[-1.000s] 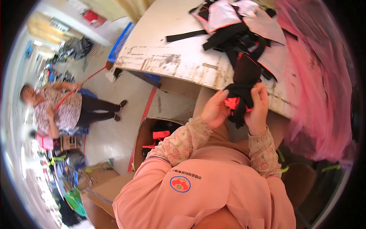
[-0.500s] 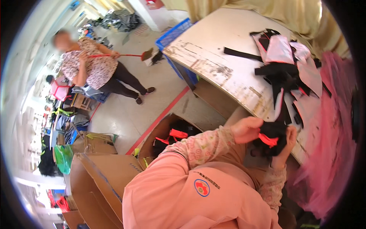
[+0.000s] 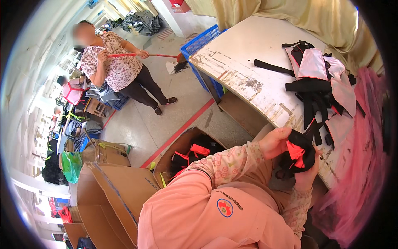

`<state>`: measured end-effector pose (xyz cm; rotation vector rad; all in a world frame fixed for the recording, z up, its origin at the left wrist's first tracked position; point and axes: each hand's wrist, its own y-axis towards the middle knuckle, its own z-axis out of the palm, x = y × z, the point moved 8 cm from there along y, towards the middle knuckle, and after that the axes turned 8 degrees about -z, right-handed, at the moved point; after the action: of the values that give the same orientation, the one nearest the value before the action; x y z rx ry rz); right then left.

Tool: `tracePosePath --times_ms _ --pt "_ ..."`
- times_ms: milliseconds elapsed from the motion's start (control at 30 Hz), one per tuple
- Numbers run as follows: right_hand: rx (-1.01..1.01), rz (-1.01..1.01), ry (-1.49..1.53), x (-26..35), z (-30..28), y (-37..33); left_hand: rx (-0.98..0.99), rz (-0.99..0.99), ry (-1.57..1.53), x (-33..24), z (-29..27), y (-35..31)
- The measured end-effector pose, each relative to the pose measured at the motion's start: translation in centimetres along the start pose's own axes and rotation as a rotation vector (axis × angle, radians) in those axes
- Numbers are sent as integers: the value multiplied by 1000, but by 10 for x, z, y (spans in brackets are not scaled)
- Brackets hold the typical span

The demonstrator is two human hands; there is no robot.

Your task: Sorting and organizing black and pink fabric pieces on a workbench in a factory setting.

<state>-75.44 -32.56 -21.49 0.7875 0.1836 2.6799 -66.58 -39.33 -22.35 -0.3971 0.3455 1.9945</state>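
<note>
The black-and-red cloth piece (image 3: 300,152) — bunched earlier — now rounds between both hands (image 3: 273,143) (image 3: 307,175).

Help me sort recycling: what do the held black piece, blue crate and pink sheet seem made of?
Black piece: probably matt fabric, softly folded. Blue crate: likely plastic, evenly coloured with lattice walls. Pink sheet: sheer, crinkled; plastic film or netting.

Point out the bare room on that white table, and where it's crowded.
Bare: the left stretch of the worn white tabletop, between the blue plastic crate, beige curtain and black fabric strap. Crowded: the right side, with black and white fabric pieces and sheer pink sheeting. At the near edge, the left hand and right hand hold a black-and-red fabric piece.
</note>
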Motion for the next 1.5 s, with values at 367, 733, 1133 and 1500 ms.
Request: tracePosePath --times_ms 367,733,1133,1500 --pt "-187 -107 -474 13 -15 -1 -45 108 835 -12 34 -2" --pt "-173 -30 -582 10 -19 2 138 354 1172 -10 58 -5" --pt "-349 -234 -682 28 -34 -11 -213 90 940 8 -1 2" --pt "-398 39 -573 -3 -30 11 -353 207 359 -41 5 -12"
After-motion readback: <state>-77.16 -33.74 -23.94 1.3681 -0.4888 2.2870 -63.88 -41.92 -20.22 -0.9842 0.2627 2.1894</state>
